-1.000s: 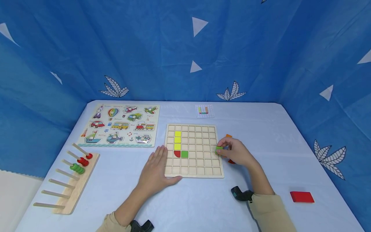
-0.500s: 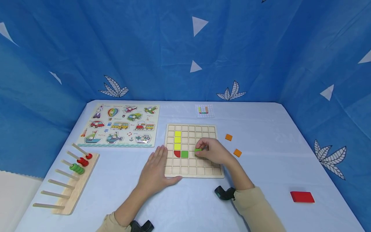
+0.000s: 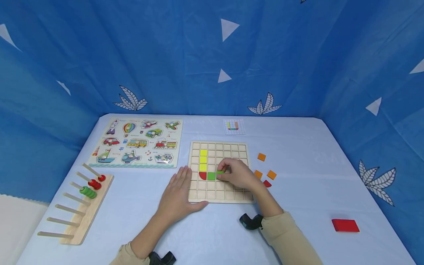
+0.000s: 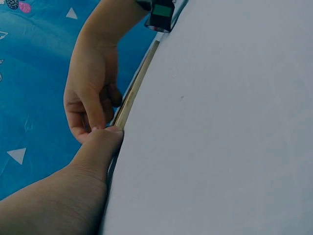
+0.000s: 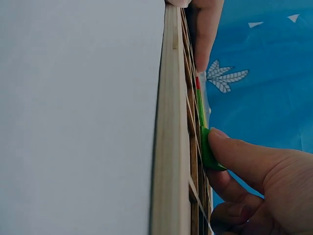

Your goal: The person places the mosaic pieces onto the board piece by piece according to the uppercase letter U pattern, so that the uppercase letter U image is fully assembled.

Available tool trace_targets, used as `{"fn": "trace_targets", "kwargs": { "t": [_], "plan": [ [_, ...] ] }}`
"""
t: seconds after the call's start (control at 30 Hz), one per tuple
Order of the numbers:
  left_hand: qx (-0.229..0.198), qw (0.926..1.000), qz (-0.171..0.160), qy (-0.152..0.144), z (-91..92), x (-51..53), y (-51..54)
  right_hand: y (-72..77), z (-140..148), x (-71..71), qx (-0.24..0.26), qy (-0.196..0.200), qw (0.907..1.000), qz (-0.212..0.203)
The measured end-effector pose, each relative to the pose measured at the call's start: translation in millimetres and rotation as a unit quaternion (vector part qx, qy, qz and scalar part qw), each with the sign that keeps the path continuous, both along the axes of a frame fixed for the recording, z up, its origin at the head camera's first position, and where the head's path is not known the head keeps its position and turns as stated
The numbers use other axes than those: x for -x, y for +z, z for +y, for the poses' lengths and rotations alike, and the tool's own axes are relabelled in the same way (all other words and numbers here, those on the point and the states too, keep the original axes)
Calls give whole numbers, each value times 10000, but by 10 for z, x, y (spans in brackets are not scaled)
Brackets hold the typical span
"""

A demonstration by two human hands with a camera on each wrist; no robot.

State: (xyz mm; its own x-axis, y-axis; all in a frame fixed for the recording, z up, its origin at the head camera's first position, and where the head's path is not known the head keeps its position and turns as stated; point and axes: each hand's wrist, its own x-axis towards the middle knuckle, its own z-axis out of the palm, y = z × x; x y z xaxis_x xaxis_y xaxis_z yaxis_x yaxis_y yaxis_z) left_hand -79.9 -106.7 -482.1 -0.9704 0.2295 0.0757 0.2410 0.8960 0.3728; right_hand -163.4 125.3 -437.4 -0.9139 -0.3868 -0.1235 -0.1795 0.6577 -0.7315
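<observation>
In the head view a wooden grid board point(image 3: 218, 196) lies mid-table. Down one of its columns run yellow squares point(image 3: 203, 159), with a red rounded piece point(image 3: 202, 176) below and a green square point(image 3: 211, 176) to the right of that. My right hand point(image 3: 239, 173) pinches another green square point(image 3: 220, 172), tilted, at the cell just right of the placed one; the right wrist view shows this green square point(image 5: 211, 152) between thumb and finger at the board. My left hand point(image 3: 177, 193) rests with straight fingers along the board's left edge, its thumb on the front edge.
Orange squares point(image 3: 261, 157) and a red rounded piece point(image 3: 267, 183) lie right of the board. A small pattern card point(image 3: 234, 127) lies behind it. Vehicle puzzle point(image 3: 137, 143) and peg bead rack point(image 3: 87, 209) stand left; a red block point(image 3: 345, 225) lies far right.
My right hand has carried the green square leftward from beyond the board's right edge to beside the placed green square. My left hand has stayed put.
</observation>
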Motion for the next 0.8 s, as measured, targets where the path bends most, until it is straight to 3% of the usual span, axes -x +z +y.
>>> {"fn": "trace_targets", "kwargs": {
  "t": [0.8],
  "plan": [
    [46,10000,79,-19,0,-1,6,4,36,-37,-589,254,9974,328]
  ]
}}
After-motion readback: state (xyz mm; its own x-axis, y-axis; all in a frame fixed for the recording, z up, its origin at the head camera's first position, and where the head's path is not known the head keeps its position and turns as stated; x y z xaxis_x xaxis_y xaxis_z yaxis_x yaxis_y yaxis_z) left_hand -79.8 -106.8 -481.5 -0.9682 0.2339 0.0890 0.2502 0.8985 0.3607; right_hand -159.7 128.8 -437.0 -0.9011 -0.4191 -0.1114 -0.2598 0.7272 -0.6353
